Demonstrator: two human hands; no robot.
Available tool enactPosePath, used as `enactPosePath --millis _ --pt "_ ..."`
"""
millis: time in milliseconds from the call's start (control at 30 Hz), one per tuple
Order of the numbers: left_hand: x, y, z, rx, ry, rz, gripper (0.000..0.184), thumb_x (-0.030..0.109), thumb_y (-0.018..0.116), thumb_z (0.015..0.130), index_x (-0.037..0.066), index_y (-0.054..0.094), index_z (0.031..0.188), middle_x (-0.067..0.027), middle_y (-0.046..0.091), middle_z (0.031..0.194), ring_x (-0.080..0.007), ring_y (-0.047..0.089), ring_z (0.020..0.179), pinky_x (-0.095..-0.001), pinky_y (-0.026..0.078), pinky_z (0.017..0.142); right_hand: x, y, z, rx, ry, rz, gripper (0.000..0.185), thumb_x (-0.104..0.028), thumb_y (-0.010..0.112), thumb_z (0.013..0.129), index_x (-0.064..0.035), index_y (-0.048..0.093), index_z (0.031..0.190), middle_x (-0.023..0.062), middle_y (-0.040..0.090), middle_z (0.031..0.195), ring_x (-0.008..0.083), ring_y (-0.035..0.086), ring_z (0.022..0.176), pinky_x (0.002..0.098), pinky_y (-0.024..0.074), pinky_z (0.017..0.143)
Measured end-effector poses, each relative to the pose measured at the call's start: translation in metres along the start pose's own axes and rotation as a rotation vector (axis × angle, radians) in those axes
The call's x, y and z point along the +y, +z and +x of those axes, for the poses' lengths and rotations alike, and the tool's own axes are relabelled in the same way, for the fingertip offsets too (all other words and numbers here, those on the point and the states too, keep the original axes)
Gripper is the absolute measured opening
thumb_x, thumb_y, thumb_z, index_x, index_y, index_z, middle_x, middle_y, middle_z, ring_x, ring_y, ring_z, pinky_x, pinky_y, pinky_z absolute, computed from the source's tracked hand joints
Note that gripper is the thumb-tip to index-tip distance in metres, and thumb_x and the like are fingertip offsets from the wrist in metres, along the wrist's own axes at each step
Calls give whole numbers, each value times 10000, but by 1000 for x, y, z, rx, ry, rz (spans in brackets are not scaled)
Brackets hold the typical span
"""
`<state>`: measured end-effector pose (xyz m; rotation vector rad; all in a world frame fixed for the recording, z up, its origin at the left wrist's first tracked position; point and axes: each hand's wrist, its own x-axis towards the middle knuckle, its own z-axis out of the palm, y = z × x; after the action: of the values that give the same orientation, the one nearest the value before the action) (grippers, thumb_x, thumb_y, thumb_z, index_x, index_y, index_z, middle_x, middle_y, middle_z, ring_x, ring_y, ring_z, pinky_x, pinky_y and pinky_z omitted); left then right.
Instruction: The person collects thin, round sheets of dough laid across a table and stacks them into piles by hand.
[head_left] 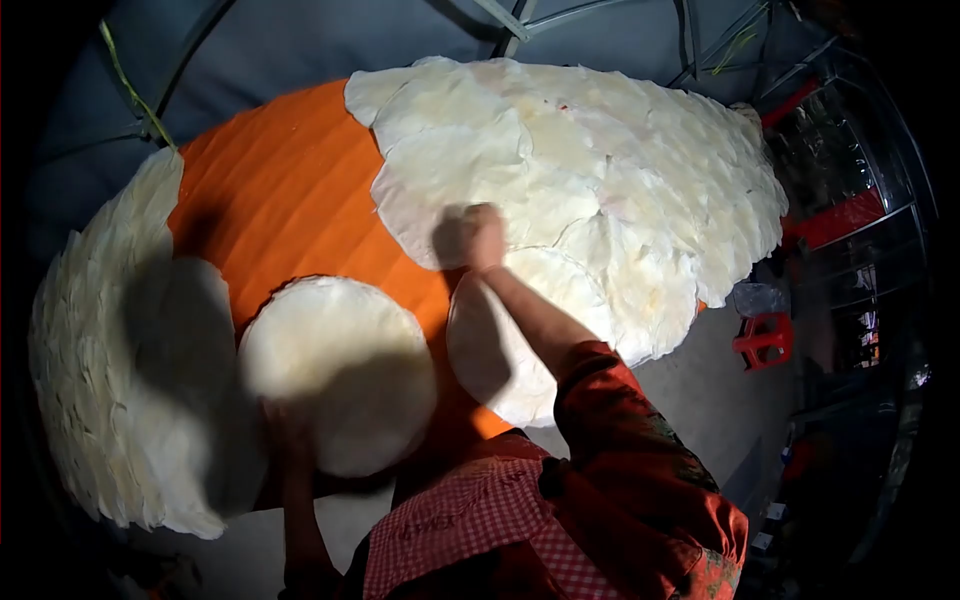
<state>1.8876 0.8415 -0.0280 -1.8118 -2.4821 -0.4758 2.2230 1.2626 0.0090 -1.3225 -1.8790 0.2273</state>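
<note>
Round white stack [345,370] sits on orange cloth [275,185], the left hand [286,430] at its near-left edge. The right hand [484,238] is curled and blurred over overlapping white sheets [600,170]; whether either hand's fingers grip anything, I cannot tell. A careless drag could crease or tear these seemingly thin sheets.

The right arm [541,318] stretches well ahead of the apron [465,512], right hand [484,238] (blurred) foremost; the shadowed left hand [287,432] sits nearer.
</note>
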Motion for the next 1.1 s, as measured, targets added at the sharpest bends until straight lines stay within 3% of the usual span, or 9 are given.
enactPosePath --millis 133,167,233,300,367,633,833,1000,1100 --pt "101 -59 25 182 -13 -254 380 228 568 891 21 507 1204 -201 499 1218 -343 466 1149 -443 353 993 102 -40 44 -155 915 -322 558 -321 742 696 -30 512 1113 204 607 1059 354 586 1014 427 479 863" --pt "122 -46 22 135 -72 -514 349 215 560 896 16 521 1181 -189 534 1153 -316 509 1084 -419 390 955 132 -36 48 -159 878 -154 471 -298 738 704 -23 560 1043 219 629 1000 354 610 961 395 493 832" --pt "175 -15 10 49 -181 -864 260 155 557 892 -1 553 1100 -134 599 969 -210 578 875 -333 479 786 190 -11 64 -526 -276 -457 317 -269 723 725 -47 616 925 165 654 864 324 636 803 375 516 673" --pt "223 15 -7 -300 -366 -1052 226 152 564 899 5 568 1070 -89 618 943 -178 590 836 -304 495 739 138 -20 88 -460 749 549 100 -201 662 790 -122 602 780 21 545 692 171 491 519 312 383 405" --pt "287 13 0 -416 -550 -1360 228 152 537 917 -5 544 1082 -90 612 944 -159 592 811 -278 497 735 62 -74 109 -408 968 953 27 -89 572 848 -64 561 846 37 514 680 160 425 460 287 337 378" --pt "396 18 -34 -297 -1044 -1481 227 135 498 919 18 481 1114 -94 558 989 -187 570 852 -324 497 783 85 -260 -10 -254 1006 1035 285 -72 531 878 55 498 1131 159 618 1040 234 644 861 337 543 678" --pt "454 16 -5 -564 -1082 -1798 342 208 551 894 45 442 1175 -112 557 1105 -222 570 982 -349 458 871 130 -269 -108 -475 1253 764 258 -98 568 829 59 559 1034 46 500 733 131 469 574 248 461 461" --pt "428 31 -28 -261 -889 -1308 353 155 558 864 54 415 1171 -107 539 1074 -199 545 988 -334 459 833 93 -298 -116 -335 1232 1087 251 -72 531 862 50 509 1080 99 571 829 151 562 590 274 524 484" --pt "418 29 -61 -151 -1186 -1205 272 142 541 854 42 469 1097 -122 557 1093 -248 560 993 -381 452 883 78 -310 -190 -608 1344 986 482 -200 541 912 54 407 1299 176 622 996 209 646 749 300 568 628"
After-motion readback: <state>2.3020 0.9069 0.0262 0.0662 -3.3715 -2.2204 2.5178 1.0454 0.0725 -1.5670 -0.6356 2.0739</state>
